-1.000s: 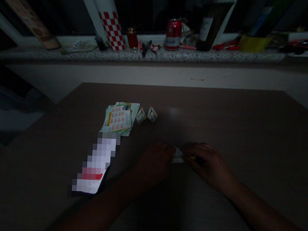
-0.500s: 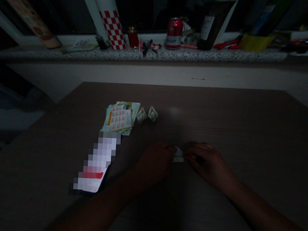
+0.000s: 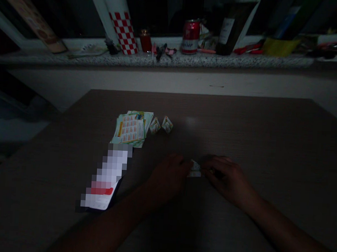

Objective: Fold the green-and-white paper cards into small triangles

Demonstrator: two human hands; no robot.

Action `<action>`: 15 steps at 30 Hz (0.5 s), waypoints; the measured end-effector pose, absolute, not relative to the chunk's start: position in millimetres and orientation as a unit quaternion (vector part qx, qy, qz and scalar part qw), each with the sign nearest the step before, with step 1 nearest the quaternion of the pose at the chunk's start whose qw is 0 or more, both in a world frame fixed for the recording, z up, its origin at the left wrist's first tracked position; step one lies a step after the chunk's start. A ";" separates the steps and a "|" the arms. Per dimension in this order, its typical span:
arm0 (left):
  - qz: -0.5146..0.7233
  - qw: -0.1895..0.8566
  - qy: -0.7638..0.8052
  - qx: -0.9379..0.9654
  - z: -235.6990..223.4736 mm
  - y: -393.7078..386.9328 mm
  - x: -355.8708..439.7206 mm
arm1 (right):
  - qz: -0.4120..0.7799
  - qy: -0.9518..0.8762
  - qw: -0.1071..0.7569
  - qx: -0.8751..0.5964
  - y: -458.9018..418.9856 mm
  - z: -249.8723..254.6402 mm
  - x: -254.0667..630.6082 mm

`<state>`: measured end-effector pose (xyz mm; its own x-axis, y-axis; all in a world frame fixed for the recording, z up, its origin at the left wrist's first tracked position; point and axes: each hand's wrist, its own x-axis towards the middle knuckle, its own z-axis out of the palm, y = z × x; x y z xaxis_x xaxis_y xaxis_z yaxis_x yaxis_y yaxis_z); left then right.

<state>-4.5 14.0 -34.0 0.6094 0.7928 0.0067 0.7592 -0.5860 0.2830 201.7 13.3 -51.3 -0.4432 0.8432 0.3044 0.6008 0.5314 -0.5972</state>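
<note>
A small piece of printed paper (image 3: 194, 170) lies low over the table between my hands. My left hand (image 3: 170, 175) is closed on its left side, fingertips pressed on it. On the right edge, my right hand (image 3: 225, 176) pinches the same paper; part of it is hidden under the fingers. Two small folded paper pieces (image 3: 167, 124) stand farther back, side by side. Just left of them is a loose stack of printed paper slips (image 3: 130, 128), green-edged with rows of orange and dark print. Dim light blurs the finger details.
A lit phone (image 3: 105, 181) lies left of my left forearm, its screen pixelated. Behind the wooden table (image 3: 256, 127), a granite sill (image 3: 95, 58) holds a red-and-white checkered bottle (image 3: 125, 33), a red can (image 3: 190, 37), a dark labelled bottle (image 3: 227, 31) and a yellow object (image 3: 281, 47).
</note>
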 end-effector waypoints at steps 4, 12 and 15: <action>0.063 0.114 0.434 0.892 -37.1 12.9 -4.3 | 0.203 -0.825 0.292 -0.438 13.2 -52.7 202.3; 0.069 0.080 0.427 0.898 -44.4 8.5 -3.6 | 0.212 -0.819 0.295 -0.444 11.9 -51.8 201.2; 0.068 0.071 0.429 0.898 -44.9 6.9 -2.1 | 0.211 -0.820 0.291 -0.445 11.9 -51.8 201.1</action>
<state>-2.1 6.9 -44.9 0.6228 0.7800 0.0605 0.7607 -0.6218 0.1863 201.1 11.9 -51.8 -0.4344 0.8528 0.2897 0.6065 0.5148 -0.6059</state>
